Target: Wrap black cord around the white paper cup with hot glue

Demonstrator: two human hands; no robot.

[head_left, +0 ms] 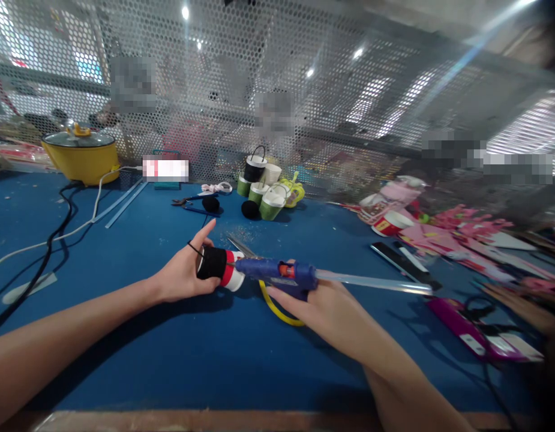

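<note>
My left hand [185,273] is closed around a small cup [213,264] wrapped in black, with a red band and a white rim. The cup lies on its side, rim toward the right, and a thin black loop sticks out at its other end. My right hand [324,309] grips a blue glue gun [277,270], whose nozzle points left at the red band. Whether the tip touches the band I cannot tell. From the gun's back a long clear glue stick [371,281] juts out. Scissors with a yellow handle [277,312] lie beneath the gun, partly hidden by it.
Small green, white and black cups [263,186] stand at the back, near black balls [250,209] and pliers [194,204]. A yellow electric pot [81,157] sits back left with cables. On the right are a phone [401,264], pink pieces [475,225], a purple power strip [473,327] and another person's hand [520,303].
</note>
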